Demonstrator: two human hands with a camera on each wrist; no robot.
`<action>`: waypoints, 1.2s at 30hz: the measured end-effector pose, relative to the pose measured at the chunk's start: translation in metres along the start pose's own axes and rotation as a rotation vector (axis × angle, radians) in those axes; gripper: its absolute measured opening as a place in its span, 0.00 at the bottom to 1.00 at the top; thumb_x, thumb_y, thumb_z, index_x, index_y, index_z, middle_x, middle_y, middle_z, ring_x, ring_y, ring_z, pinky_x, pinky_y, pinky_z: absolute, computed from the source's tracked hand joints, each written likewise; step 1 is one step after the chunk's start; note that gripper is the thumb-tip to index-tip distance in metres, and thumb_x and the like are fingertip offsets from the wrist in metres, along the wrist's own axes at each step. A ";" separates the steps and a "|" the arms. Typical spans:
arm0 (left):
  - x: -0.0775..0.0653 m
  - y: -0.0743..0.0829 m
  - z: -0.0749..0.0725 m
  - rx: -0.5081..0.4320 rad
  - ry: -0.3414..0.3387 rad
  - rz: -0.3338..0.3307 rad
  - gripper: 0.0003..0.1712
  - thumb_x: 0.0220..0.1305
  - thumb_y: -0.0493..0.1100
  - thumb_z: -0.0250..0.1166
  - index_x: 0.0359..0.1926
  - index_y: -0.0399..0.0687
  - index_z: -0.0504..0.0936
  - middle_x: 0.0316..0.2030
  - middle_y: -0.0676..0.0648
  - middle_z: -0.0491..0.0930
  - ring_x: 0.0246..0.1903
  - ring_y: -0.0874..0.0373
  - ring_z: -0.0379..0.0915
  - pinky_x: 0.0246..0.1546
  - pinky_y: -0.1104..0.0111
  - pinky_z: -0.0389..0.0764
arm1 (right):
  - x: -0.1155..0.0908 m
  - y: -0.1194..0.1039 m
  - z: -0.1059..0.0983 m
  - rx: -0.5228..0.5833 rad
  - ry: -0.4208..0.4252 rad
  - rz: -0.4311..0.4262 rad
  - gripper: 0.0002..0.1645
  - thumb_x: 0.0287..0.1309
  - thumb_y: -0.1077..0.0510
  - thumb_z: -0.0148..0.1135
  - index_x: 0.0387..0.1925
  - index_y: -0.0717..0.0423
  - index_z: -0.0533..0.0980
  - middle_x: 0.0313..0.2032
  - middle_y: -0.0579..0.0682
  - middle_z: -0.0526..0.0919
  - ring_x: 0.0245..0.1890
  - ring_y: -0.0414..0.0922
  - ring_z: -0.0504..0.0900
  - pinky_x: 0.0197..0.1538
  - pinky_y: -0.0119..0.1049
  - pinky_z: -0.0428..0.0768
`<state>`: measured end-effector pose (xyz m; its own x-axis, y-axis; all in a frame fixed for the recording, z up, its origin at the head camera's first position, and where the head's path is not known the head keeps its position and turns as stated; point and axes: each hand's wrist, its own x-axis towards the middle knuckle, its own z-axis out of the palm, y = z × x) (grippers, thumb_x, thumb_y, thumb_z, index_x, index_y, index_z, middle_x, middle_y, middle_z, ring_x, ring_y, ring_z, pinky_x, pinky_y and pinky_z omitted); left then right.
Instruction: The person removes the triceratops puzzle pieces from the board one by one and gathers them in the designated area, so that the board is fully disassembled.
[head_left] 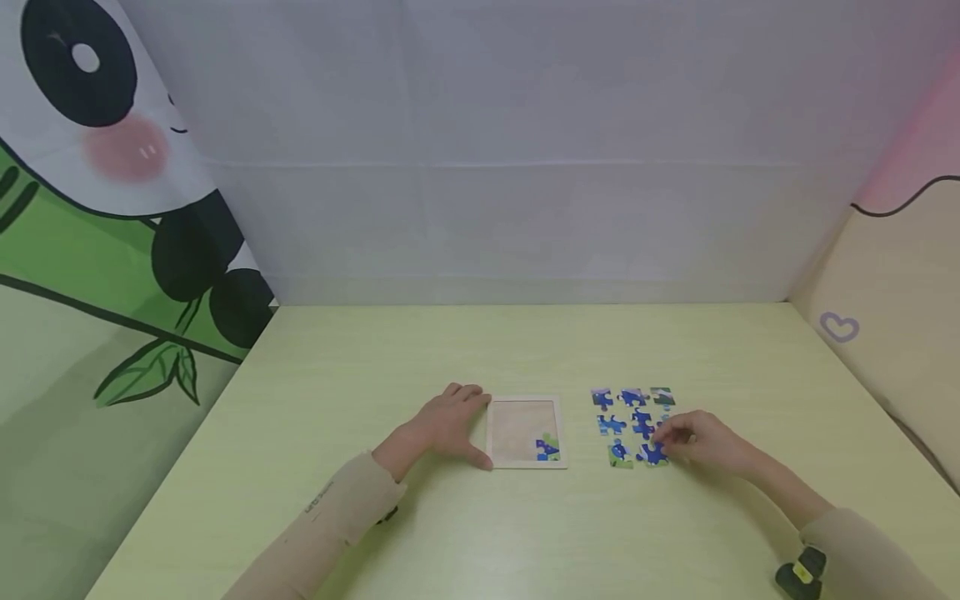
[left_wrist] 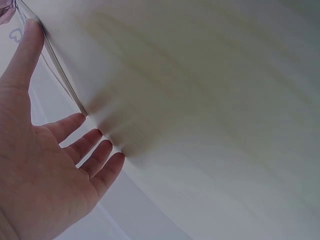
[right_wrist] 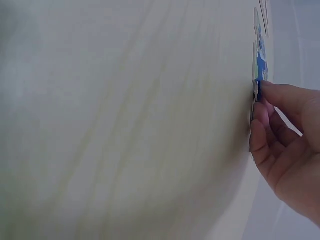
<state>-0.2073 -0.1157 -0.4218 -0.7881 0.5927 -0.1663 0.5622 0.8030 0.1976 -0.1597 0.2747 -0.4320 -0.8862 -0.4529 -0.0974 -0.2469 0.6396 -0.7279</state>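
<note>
My left hand [head_left: 453, 421] spreads at the left side of a square wooden puzzle frame [head_left: 489, 433]. In the left wrist view its thumb and index fingertip touch the frame's edge [left_wrist: 65, 75], and the other fingers extend loosely. A few joined puzzle pieces [head_left: 547, 448], blue and green, lie in the frame's lower right corner. My right hand [head_left: 693, 439] is over the right side of the loose pieces [head_left: 642, 425]. Thumb and index finger pinch a blue puzzle piece [right_wrist: 259, 90] at the table, partly hidden by the fingers.
The loose pieces lie in rough rows right of the frame, among them a green-cornered one [head_left: 620, 454] and one at the top left [head_left: 602, 398]. A pale wooden table [head_left: 450, 533] runs back to a white backdrop [head_left: 525, 225]. Printed side panels [head_left: 885, 275] flank it.
</note>
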 end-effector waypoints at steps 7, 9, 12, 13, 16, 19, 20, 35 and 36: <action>-0.001 0.002 -0.003 -0.006 -0.001 0.001 0.58 0.35 0.70 0.69 0.64 0.43 0.61 0.63 0.43 0.60 0.59 0.47 0.55 0.56 0.57 0.66 | -0.003 -0.003 0.000 -0.050 0.013 -0.009 0.07 0.52 0.68 0.60 0.34 0.60 0.80 0.34 0.49 0.81 0.30 0.37 0.71 0.32 0.26 0.74; -0.002 0.003 -0.004 -0.009 -0.004 -0.001 0.58 0.35 0.70 0.69 0.64 0.43 0.61 0.63 0.43 0.60 0.59 0.47 0.55 0.56 0.57 0.66 | -0.003 -0.003 0.000 -0.052 0.012 -0.015 0.07 0.52 0.68 0.60 0.34 0.60 0.80 0.34 0.49 0.81 0.31 0.37 0.71 0.32 0.26 0.74; -0.003 0.004 -0.005 -0.018 -0.005 -0.007 0.58 0.36 0.69 0.69 0.64 0.43 0.61 0.63 0.43 0.60 0.60 0.47 0.55 0.56 0.57 0.66 | -0.002 -0.003 0.000 -0.052 0.012 -0.026 0.07 0.52 0.68 0.59 0.34 0.60 0.80 0.34 0.49 0.81 0.31 0.36 0.71 0.32 0.26 0.75; -0.003 0.004 -0.005 -0.021 -0.005 -0.008 0.58 0.36 0.69 0.69 0.64 0.43 0.61 0.63 0.43 0.60 0.60 0.47 0.55 0.56 0.57 0.66 | -0.002 -0.002 0.000 -0.052 0.014 -0.028 0.07 0.52 0.68 0.59 0.34 0.60 0.80 0.34 0.49 0.81 0.30 0.36 0.71 0.32 0.26 0.75; -0.004 0.004 -0.005 -0.023 -0.007 -0.012 0.58 0.36 0.69 0.69 0.64 0.43 0.61 0.63 0.43 0.60 0.60 0.47 0.55 0.57 0.57 0.66 | -0.001 -0.001 0.000 -0.049 0.012 -0.027 0.07 0.52 0.69 0.59 0.34 0.60 0.80 0.34 0.49 0.81 0.30 0.36 0.71 0.32 0.26 0.75; -0.004 0.003 -0.004 -0.019 -0.007 -0.017 0.58 0.35 0.69 0.69 0.64 0.43 0.61 0.63 0.43 0.60 0.60 0.47 0.55 0.57 0.57 0.66 | 0.001 -0.002 -0.002 -0.062 0.001 -0.040 0.07 0.52 0.68 0.59 0.34 0.60 0.80 0.33 0.48 0.81 0.30 0.35 0.71 0.32 0.26 0.75; -0.004 0.003 -0.004 -0.018 -0.007 -0.017 0.58 0.35 0.70 0.69 0.64 0.44 0.61 0.63 0.43 0.59 0.60 0.47 0.54 0.57 0.57 0.66 | 0.002 -0.003 -0.004 -0.067 -0.002 -0.045 0.07 0.52 0.67 0.60 0.35 0.60 0.80 0.33 0.48 0.81 0.30 0.35 0.72 0.31 0.26 0.75; -0.004 0.003 -0.003 -0.018 0.000 -0.013 0.58 0.36 0.70 0.69 0.64 0.43 0.62 0.63 0.43 0.60 0.60 0.48 0.55 0.57 0.57 0.66 | 0.040 -0.038 0.007 -0.075 -0.052 -0.155 0.14 0.51 0.63 0.63 0.41 0.65 0.77 0.26 0.44 0.75 0.26 0.36 0.69 0.28 0.28 0.73; -0.004 0.003 -0.003 -0.018 0.001 -0.012 0.58 0.36 0.70 0.69 0.64 0.43 0.62 0.63 0.44 0.60 0.60 0.48 0.55 0.57 0.57 0.66 | 0.044 -0.041 0.011 -0.072 -0.057 -0.162 0.14 0.51 0.63 0.63 0.41 0.65 0.76 0.26 0.43 0.75 0.26 0.36 0.70 0.28 0.28 0.73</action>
<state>-0.2029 -0.1156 -0.4176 -0.7949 0.5831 -0.1677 0.5483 0.8087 0.2130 -0.1843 0.2218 -0.4135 -0.8093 -0.5870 -0.0223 -0.4141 0.5971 -0.6870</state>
